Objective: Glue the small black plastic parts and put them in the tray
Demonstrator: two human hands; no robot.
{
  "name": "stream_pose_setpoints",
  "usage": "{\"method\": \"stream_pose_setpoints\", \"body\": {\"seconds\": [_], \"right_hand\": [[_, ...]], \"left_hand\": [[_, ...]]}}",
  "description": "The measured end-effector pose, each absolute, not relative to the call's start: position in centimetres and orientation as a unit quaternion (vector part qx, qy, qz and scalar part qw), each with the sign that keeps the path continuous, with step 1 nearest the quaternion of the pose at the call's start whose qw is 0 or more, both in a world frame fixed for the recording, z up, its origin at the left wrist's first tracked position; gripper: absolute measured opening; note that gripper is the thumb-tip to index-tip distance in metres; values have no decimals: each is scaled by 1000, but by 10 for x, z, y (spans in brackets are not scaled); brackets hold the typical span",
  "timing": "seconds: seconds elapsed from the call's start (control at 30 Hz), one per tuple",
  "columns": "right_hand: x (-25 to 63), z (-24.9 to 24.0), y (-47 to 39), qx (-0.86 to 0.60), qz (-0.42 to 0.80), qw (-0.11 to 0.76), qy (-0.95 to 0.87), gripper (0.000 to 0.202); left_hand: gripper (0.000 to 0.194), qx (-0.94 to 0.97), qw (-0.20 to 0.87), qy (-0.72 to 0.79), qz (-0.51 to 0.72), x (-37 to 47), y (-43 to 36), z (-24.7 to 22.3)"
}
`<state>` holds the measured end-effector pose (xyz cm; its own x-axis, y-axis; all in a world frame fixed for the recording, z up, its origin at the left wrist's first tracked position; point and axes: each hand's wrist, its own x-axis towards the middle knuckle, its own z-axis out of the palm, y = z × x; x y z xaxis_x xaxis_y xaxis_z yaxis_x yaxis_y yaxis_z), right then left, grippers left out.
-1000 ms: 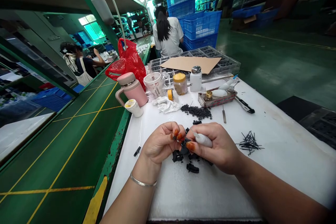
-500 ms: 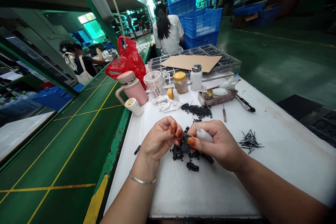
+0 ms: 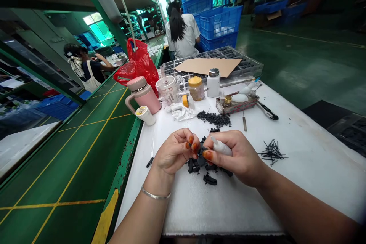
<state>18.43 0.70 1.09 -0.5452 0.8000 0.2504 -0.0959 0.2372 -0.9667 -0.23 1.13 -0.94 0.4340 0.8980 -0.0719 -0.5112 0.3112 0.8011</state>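
My left hand (image 3: pixel 175 152) is closed in a pinch, its fingertips pressed around something too small to make out. Facing it, my right hand (image 3: pixel 237 158) grips a small white squeeze bottle (image 3: pixel 222 148) with a thin nozzle pointing up and left. A dark bit of plastic also shows at the right thumb and fingertip; its shape is mostly hidden. Beneath both hands lies a heap of black plastic parts (image 3: pixel 193 166), partly covered by the fingers. One black part (image 3: pixel 210 179) sits apart, nearer to me.
Small black rings (image 3: pixel 214 119) are piled behind my hands, and black pins (image 3: pixel 273 151) lie to the right. A pink flask (image 3: pixel 145 95), a yellow-lidded jar (image 3: pixel 196 88) and a tool tray (image 3: pixel 237 105) stand farther back. Left runs a green conveyor (image 3: pixel 74 160). Two people sit beyond.
Both hands stay almost in place, still close together over the black parts. The right hand has shifted very slightly left; the view has tilted a little.
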Motion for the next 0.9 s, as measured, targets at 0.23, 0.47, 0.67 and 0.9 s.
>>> {"method": "stream_pose_setpoints", "body": {"seconds": [0.23,0.47,0.67,0.9], "right_hand": [[184,11,7,-247,564,403,-678,23],[184,12,6,-228,571,404,-677,22],[183,12,6,-204,583,411,-671,20],[183,13,6,-214,582,402,-673,21]], "left_hand": [[25,366,770,238,465,-1,10,-13],[23,382,768,228,460,-1,11,-16],[29,393,756,242,463,-1,11,-16],[19,397,767,209,458,-3,11,-16]]}}
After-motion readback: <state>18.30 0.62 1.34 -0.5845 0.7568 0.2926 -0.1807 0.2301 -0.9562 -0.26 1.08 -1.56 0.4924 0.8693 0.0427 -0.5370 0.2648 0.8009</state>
